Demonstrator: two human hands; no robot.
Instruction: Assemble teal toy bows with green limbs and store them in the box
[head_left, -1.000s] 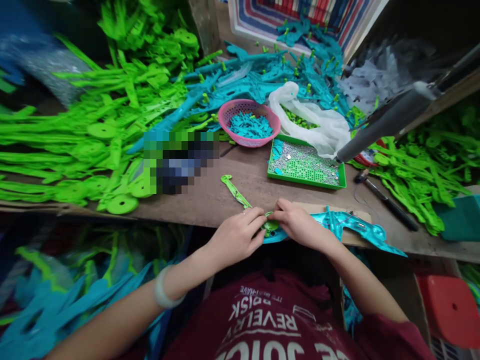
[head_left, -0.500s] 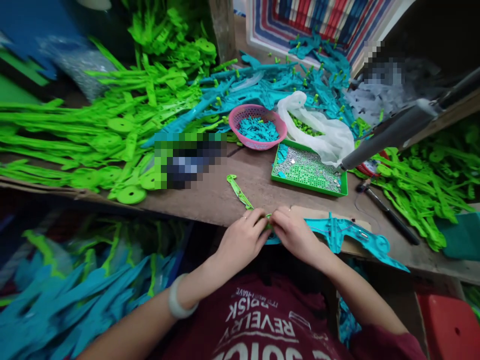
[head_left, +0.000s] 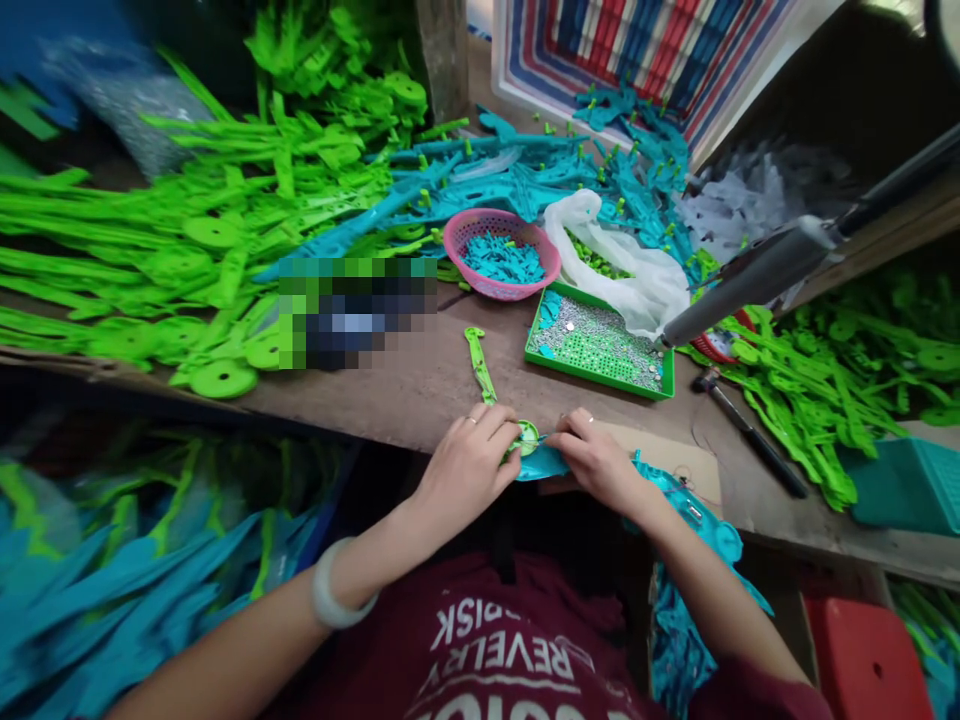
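Note:
A long blue plastic toy part lies at the table's front edge, partly on a cardboard sheet, its far right end reaching beyond the edge. My left hand is closed on a green plastic piece with a round disc, held against the blue part's left end. My right hand has its fingers curled around the blue part just right of the disc; its fingertips partly hide what they pinch. Behind my left hand lies a slim green plastic arm.
A pink basket of small blue pieces stands behind a green tray of tiny metal parts. A white bag lies beside them. To the right are a hammer and a grey pole. Green parts heap up at left.
My hands have drawn apart, baring the green disc between them. The blue part's right end has swung down and toward me. The slim green arm now points more upright.

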